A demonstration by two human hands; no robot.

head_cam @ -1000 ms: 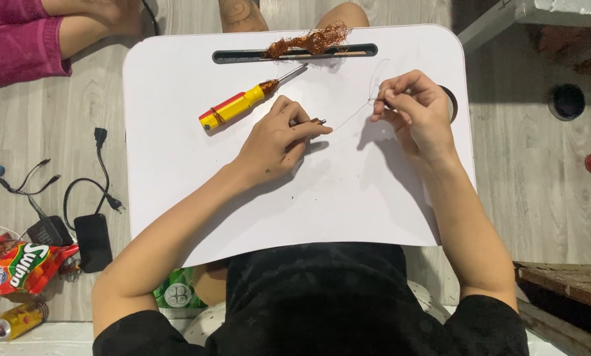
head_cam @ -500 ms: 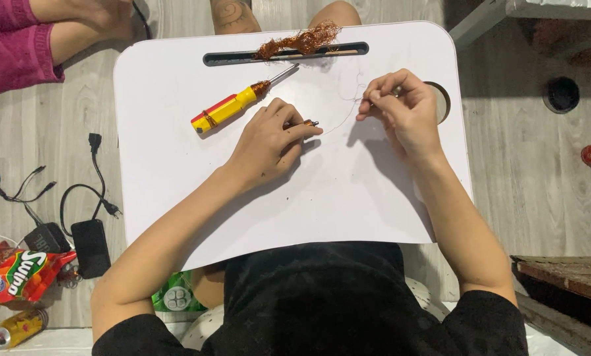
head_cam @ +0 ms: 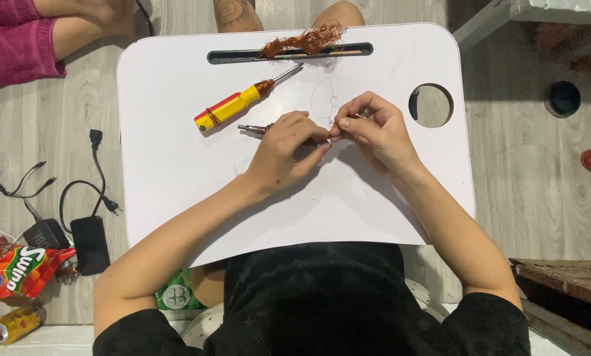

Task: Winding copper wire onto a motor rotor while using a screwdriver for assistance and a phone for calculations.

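Left hand point(head_cam: 287, 146) and right hand point(head_cam: 374, 130) together, fingertips pinching thin wire point(head_cam: 323, 105) taut for control; screwdriver point(head_cam: 243, 102) parked just beyond left hand.

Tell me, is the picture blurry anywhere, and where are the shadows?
Head view: sharp and evenly lit, with no strong glare on the white lap table with a slot and round hole; soft shadows lie under the left hand and right hand; the yellow and red handled screwdriver is crisp; the fine wire between the fingers is too thin to see clearly.
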